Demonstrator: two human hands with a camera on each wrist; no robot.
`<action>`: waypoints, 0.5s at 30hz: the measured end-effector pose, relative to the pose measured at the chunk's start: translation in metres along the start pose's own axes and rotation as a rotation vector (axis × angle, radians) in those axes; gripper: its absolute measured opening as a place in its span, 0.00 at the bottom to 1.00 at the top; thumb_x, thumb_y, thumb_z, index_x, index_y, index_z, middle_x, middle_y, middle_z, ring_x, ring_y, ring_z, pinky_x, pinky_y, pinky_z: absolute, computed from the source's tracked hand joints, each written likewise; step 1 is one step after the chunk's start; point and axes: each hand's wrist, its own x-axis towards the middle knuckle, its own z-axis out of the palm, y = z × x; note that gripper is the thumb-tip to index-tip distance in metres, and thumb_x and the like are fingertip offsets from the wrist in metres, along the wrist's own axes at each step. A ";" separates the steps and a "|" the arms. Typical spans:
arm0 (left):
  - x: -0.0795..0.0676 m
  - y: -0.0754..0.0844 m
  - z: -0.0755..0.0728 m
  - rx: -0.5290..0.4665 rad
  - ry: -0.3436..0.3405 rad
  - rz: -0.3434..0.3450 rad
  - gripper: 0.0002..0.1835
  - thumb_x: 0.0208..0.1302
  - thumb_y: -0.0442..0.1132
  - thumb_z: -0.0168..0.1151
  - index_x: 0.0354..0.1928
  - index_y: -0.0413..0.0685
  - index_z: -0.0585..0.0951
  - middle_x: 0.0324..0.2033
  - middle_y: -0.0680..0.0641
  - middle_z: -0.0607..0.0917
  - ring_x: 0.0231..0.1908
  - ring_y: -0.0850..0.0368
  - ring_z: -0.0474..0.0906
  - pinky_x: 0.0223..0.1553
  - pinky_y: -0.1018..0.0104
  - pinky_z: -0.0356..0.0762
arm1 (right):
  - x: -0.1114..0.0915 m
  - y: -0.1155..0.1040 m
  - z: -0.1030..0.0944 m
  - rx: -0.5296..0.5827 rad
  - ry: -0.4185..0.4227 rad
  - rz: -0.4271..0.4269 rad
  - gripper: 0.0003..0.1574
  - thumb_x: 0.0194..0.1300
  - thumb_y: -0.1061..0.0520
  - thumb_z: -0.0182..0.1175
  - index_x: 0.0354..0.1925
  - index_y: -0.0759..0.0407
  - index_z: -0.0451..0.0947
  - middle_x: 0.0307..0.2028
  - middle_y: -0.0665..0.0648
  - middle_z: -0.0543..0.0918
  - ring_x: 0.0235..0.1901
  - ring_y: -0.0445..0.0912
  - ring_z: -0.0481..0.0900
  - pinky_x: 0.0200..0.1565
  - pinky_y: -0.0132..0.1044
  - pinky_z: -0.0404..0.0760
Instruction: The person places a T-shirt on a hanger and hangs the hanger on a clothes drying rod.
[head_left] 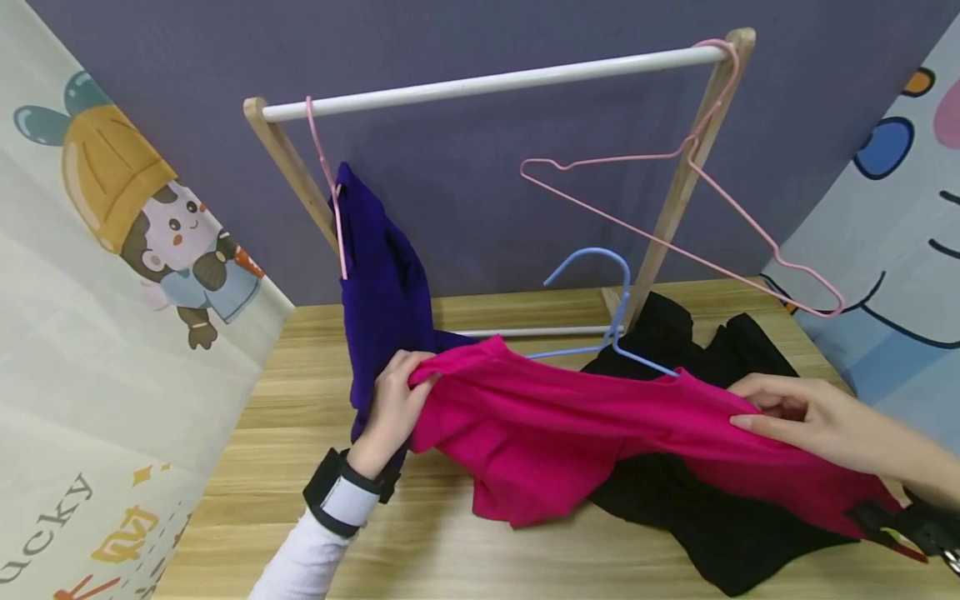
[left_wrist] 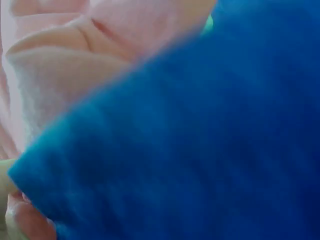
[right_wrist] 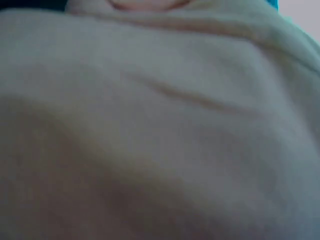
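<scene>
A bright pink top (head_left: 555, 417) is stretched between both hands in the head view. My left hand (head_left: 393, 396) pinches its left end, close beside a dark purple garment (head_left: 386, 308). My right hand (head_left: 821, 421) pinches the upper edge at the right, thumb in front. The hook and shoulders of a blue hanger (head_left: 621, 312) rise above the pink top's upper edge; its lower part is hidden behind the cloth. Blurred blue-looking cloth (left_wrist: 190, 140) fills much of the left wrist view. Pale folded cloth (right_wrist: 160, 125) covers the right wrist view.
A clothes rack with a white rail (head_left: 495, 82) and wooden legs stands at the back. The purple garment hangs there from a pink hanger (head_left: 327, 175); a bare pink hanger (head_left: 622, 158) hangs at the right end. Black clothing (head_left: 705, 533) lies on the wooden table (head_left: 262, 467).
</scene>
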 end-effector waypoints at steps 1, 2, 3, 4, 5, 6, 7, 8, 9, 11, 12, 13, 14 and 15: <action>0.000 0.000 -0.001 0.003 0.003 -0.019 0.11 0.46 0.29 0.64 0.35 0.43 0.79 0.27 0.43 0.78 0.31 0.50 0.75 0.33 0.50 0.75 | -0.001 -0.002 0.001 0.014 0.008 0.008 0.20 0.54 0.70 0.56 0.45 0.55 0.72 0.30 0.45 0.81 0.21 0.40 0.71 0.14 0.33 0.64; 0.000 -0.001 -0.001 0.005 0.008 -0.037 0.11 0.46 0.28 0.63 0.35 0.43 0.78 0.28 0.42 0.78 0.31 0.49 0.75 0.34 0.49 0.75 | -0.001 -0.004 0.002 0.019 0.019 0.011 0.20 0.54 0.70 0.56 0.45 0.55 0.72 0.29 0.45 0.81 0.20 0.40 0.70 0.14 0.33 0.63; 0.000 -0.002 -0.002 0.005 0.013 -0.054 0.13 0.46 0.28 0.63 0.36 0.43 0.78 0.28 0.41 0.78 0.32 0.48 0.75 0.34 0.49 0.74 | -0.001 -0.006 0.003 0.018 0.035 0.018 0.20 0.54 0.70 0.56 0.44 0.55 0.72 0.29 0.45 0.81 0.20 0.40 0.70 0.13 0.32 0.63; 0.000 -0.002 -0.002 0.004 0.019 -0.071 0.14 0.46 0.27 0.62 0.37 0.42 0.78 0.29 0.40 0.79 0.33 0.47 0.75 0.35 0.48 0.74 | -0.002 -0.008 0.004 0.021 0.058 0.019 0.20 0.53 0.71 0.56 0.44 0.56 0.72 0.29 0.45 0.81 0.20 0.40 0.70 0.13 0.32 0.62; 0.000 -0.003 -0.002 -0.001 0.028 -0.079 0.14 0.46 0.26 0.61 0.38 0.41 0.77 0.30 0.39 0.79 0.33 0.46 0.75 0.36 0.47 0.74 | -0.003 -0.010 0.004 0.024 0.081 0.022 0.20 0.53 0.71 0.56 0.44 0.56 0.72 0.28 0.45 0.81 0.19 0.40 0.69 0.13 0.32 0.61; 0.000 -0.005 -0.002 -0.015 0.036 -0.087 0.14 0.47 0.25 0.60 0.39 0.39 0.77 0.31 0.38 0.79 0.34 0.46 0.75 0.37 0.47 0.74 | -0.004 -0.011 0.005 0.029 0.105 0.027 0.20 0.53 0.72 0.56 0.43 0.57 0.72 0.28 0.45 0.81 0.18 0.40 0.69 0.13 0.32 0.60; 0.000 -0.007 -0.003 -0.028 0.043 -0.091 0.13 0.48 0.25 0.59 0.39 0.38 0.76 0.31 0.37 0.79 0.32 0.47 0.75 0.34 0.48 0.74 | -0.005 -0.012 0.005 0.027 0.133 0.041 0.20 0.53 0.72 0.56 0.43 0.57 0.71 0.27 0.44 0.81 0.17 0.40 0.68 0.13 0.32 0.60; -0.001 -0.009 -0.003 -0.035 0.049 -0.091 0.12 0.49 0.24 0.57 0.38 0.36 0.76 0.30 0.37 0.79 0.30 0.48 0.74 0.32 0.50 0.74 | -0.005 -0.012 0.004 0.023 0.161 0.053 0.20 0.53 0.72 0.55 0.43 0.57 0.71 0.27 0.43 0.81 0.17 0.40 0.68 0.13 0.32 0.59; -0.001 -0.011 -0.004 -0.040 0.053 -0.090 0.11 0.50 0.24 0.56 0.38 0.35 0.76 0.29 0.37 0.79 0.27 0.50 0.73 0.29 0.52 0.74 | -0.006 -0.012 0.004 0.019 0.190 0.071 0.20 0.53 0.72 0.55 0.43 0.58 0.71 0.27 0.43 0.81 0.17 0.40 0.68 0.13 0.33 0.59; -0.003 -0.013 -0.005 -0.039 0.063 -0.083 0.08 0.52 0.24 0.55 0.36 0.33 0.76 0.26 0.38 0.79 0.22 0.54 0.69 0.23 0.57 0.71 | -0.007 -0.012 0.004 0.005 0.237 0.119 0.19 0.53 0.71 0.55 0.44 0.58 0.71 0.27 0.42 0.81 0.16 0.41 0.67 0.13 0.34 0.59; -0.004 -0.014 -0.006 -0.030 0.062 -0.083 0.08 0.52 0.24 0.55 0.36 0.33 0.76 0.25 0.39 0.79 0.20 0.56 0.67 0.20 0.59 0.69 | -0.007 -0.013 0.004 -0.004 0.250 0.148 0.18 0.54 0.70 0.55 0.44 0.58 0.71 0.27 0.41 0.80 0.17 0.41 0.68 0.13 0.35 0.59; -0.005 -0.015 -0.007 -0.013 0.061 -0.080 0.07 0.52 0.24 0.55 0.35 0.34 0.76 0.24 0.41 0.78 0.18 0.57 0.64 0.18 0.60 0.67 | -0.006 -0.015 0.004 -0.016 0.261 0.171 0.18 0.55 0.69 0.55 0.44 0.57 0.70 0.27 0.41 0.80 0.17 0.42 0.68 0.14 0.35 0.59; -0.005 -0.015 -0.007 0.001 0.060 -0.076 0.07 0.52 0.24 0.55 0.35 0.34 0.76 0.23 0.41 0.78 0.18 0.58 0.64 0.18 0.61 0.67 | -0.005 -0.017 0.005 -0.015 0.269 0.188 0.17 0.55 0.68 0.56 0.44 0.57 0.71 0.27 0.41 0.80 0.18 0.42 0.68 0.14 0.35 0.60; -0.006 -0.015 -0.007 0.010 0.059 -0.073 0.08 0.52 0.24 0.55 0.35 0.34 0.77 0.23 0.42 0.78 0.19 0.59 0.64 0.18 0.61 0.67 | -0.003 -0.020 0.006 -0.012 0.278 0.201 0.17 0.56 0.67 0.56 0.44 0.57 0.71 0.27 0.41 0.80 0.18 0.42 0.68 0.15 0.36 0.60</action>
